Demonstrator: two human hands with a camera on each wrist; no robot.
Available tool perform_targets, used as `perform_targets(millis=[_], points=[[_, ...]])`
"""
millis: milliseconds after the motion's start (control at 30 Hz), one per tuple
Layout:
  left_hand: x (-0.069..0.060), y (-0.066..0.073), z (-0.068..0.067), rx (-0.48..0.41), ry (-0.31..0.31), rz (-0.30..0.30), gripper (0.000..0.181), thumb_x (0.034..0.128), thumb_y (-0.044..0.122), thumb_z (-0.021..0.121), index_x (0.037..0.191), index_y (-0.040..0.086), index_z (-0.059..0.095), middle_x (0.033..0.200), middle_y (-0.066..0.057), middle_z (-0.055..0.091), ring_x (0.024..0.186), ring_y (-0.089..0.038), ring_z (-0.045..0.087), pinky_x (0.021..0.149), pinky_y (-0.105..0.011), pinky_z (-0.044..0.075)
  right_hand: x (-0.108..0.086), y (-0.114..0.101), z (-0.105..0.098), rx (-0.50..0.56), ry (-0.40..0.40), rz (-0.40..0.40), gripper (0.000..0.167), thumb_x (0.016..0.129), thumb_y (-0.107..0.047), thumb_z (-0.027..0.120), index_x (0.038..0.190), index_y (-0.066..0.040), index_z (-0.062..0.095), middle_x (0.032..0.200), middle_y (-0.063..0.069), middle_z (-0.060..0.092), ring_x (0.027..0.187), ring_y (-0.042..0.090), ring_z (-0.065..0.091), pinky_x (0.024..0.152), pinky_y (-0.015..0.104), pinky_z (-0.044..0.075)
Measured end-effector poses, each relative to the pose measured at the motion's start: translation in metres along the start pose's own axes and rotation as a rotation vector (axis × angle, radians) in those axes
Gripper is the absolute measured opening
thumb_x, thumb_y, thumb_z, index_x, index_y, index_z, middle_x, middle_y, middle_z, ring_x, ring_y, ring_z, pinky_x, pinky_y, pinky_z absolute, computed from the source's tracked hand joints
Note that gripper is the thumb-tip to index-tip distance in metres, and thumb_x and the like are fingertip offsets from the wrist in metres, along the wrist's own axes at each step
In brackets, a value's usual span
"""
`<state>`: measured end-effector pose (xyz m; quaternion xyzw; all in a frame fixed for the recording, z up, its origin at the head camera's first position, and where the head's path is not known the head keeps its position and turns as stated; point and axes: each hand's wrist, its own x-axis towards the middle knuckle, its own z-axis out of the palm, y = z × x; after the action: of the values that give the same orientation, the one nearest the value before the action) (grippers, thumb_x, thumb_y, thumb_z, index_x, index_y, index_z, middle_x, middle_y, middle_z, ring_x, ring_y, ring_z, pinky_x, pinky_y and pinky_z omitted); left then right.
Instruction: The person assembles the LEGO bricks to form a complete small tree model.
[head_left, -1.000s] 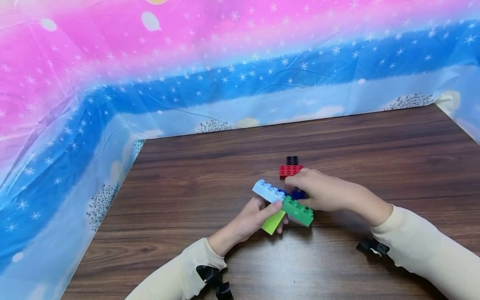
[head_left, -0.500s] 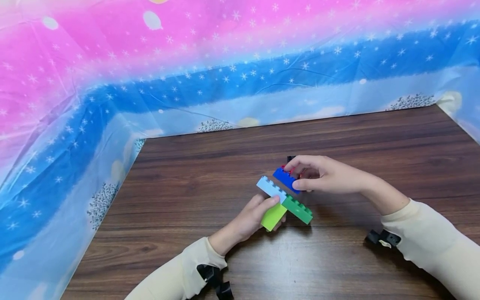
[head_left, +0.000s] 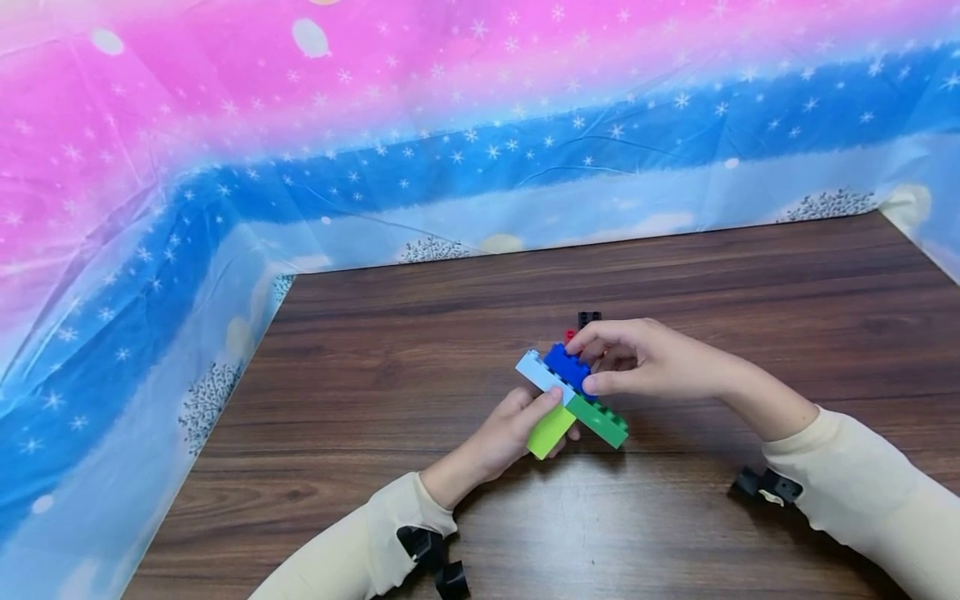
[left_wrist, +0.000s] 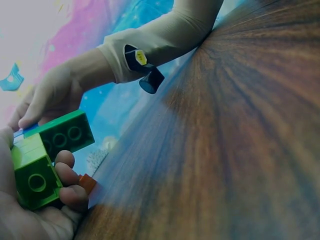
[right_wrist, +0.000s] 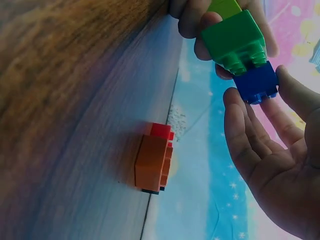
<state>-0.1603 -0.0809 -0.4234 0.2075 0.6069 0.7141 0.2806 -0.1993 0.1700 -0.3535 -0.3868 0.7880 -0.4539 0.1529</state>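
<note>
My left hand (head_left: 506, 437) grips a joined set of toy building bricks: a lime green brick (head_left: 551, 431), a light blue brick (head_left: 542, 377) and a green brick (head_left: 600, 422). The light blue and green ones lie end to end, with the lime one jutting out below them. Thumb and fingers of my right hand (head_left: 652, 358) pinch a dark blue brick (head_left: 567, 367) by its ends. In the right wrist view this blue brick (right_wrist: 256, 84) meets the studs of the green brick (right_wrist: 235, 42); whether it is fully pressed down I cannot tell.
Beyond the right hand, a black brick (head_left: 589, 319) and a red brick (head_left: 570, 335) stand on the wooden table (head_left: 375, 333), partly covered. An orange brick (right_wrist: 151, 161) stands beside the red one in the right wrist view. A patterned cloth (head_left: 450, 183) hangs behind the table.
The right hand first drew back with the blue brick, leaving a gap to the light blue brick. Now it has brought it down against the joined bricks. The left hand stays nearly still.
</note>
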Motion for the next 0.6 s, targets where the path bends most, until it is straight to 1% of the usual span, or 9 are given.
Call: perform_targets(millis=[133,300,433,600], points=[[0.0001,-0.0009,-0.0001,0.004,-0.008,0.014,0.052,0.1140,0.035,0.039,0.137,-0.010,0.050,0.086,-0.002,0.067,0.067,-0.011,0.059,0.058,-0.023,0.049,-0.0006,-0.0004,0.0010,0.012,0.007,0.020,0.033,0.102,-0.017,0.073,0.133,-0.006,0.065,0.120,0.003,0.073,0.102,0.020,0.071,0.087,0.034,0.060],[0.0007,-0.0016,-0.0007,0.018,-0.029,0.031,0.050,0.1138,0.036,0.040,0.128,-0.010,0.053,0.083,-0.002,0.066,0.061,-0.010,0.055,0.055,-0.022,0.047,-0.0015,-0.0018,0.0018,0.033,0.000,0.056,0.033,0.101,-0.016,0.074,0.131,-0.004,0.068,0.121,0.007,0.073,0.096,0.025,0.069,0.082,0.034,0.060],[0.0006,-0.0032,-0.0010,0.010,-0.036,0.034,0.048,0.1135,0.035,0.041,0.120,-0.010,0.055,0.082,-0.001,0.065,0.060,-0.009,0.054,0.055,-0.022,0.045,-0.0006,-0.0019,0.0031,0.043,-0.005,0.055,0.032,0.101,-0.015,0.074,0.129,-0.003,0.068,0.119,0.007,0.073,0.095,0.026,0.069,0.081,0.034,0.060],[0.0008,-0.0033,-0.0006,0.006,-0.039,0.027,0.045,0.1129,0.035,0.042,0.111,-0.006,0.059,0.080,0.000,0.064,0.059,-0.008,0.053,0.054,-0.021,0.044,-0.0001,-0.0005,0.0032,0.058,-0.012,0.042,0.029,0.101,-0.014,0.074,0.127,-0.003,0.068,0.117,0.007,0.073,0.094,0.025,0.070,0.080,0.033,0.060]])
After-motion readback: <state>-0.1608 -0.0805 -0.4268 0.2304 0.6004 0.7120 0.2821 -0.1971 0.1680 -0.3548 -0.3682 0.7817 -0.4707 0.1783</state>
